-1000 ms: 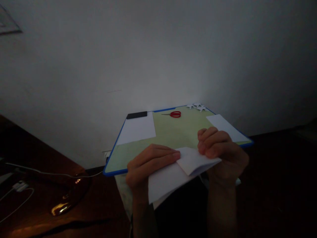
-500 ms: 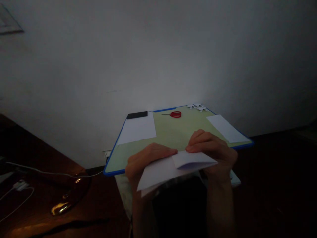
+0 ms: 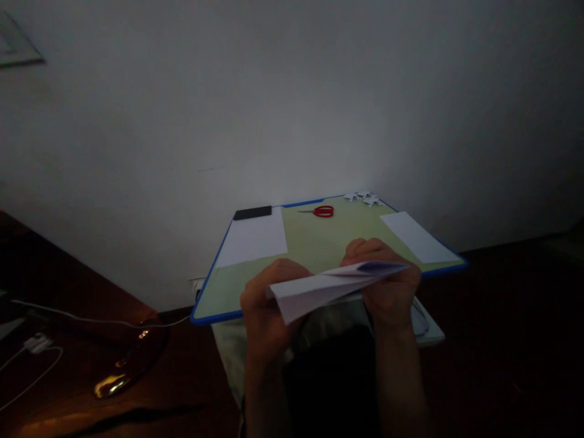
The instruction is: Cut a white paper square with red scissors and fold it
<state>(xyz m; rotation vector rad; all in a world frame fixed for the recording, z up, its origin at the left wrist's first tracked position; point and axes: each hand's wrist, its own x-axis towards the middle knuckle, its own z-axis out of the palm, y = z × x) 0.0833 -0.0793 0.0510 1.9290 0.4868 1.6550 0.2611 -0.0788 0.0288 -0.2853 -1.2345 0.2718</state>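
A folded sheet of white paper (image 3: pixel 319 293) is held up over the near edge of the small table, tilted so that I look along its folds. My left hand (image 3: pixel 269 298) is closed on its left part, the fingers curled behind it. On the other side my right hand (image 3: pixel 387 280) grips the right part, where a fold gapes a little at the top. The paper hides most fingertips of both hands. Beyond them, red-handled scissors (image 3: pixel 323 212) lie on the green tabletop (image 3: pixel 319 240).
White paper sheets lie at the left (image 3: pixel 255 237) and right (image 3: pixel 417 237) of the table. A dark flat slab (image 3: pixel 252 212) rests at the back left. Several small folded white paper pieces (image 3: pixel 365 198) sit at the back right, near the wall (image 3: pixel 292 109). A white cable (image 3: pixel 100 317) runs at left.
Both hands have tipped the folded paper, so its broad face now shows narrow and edge-on. Its left end has risen and moved right. The things on the table have stayed put.
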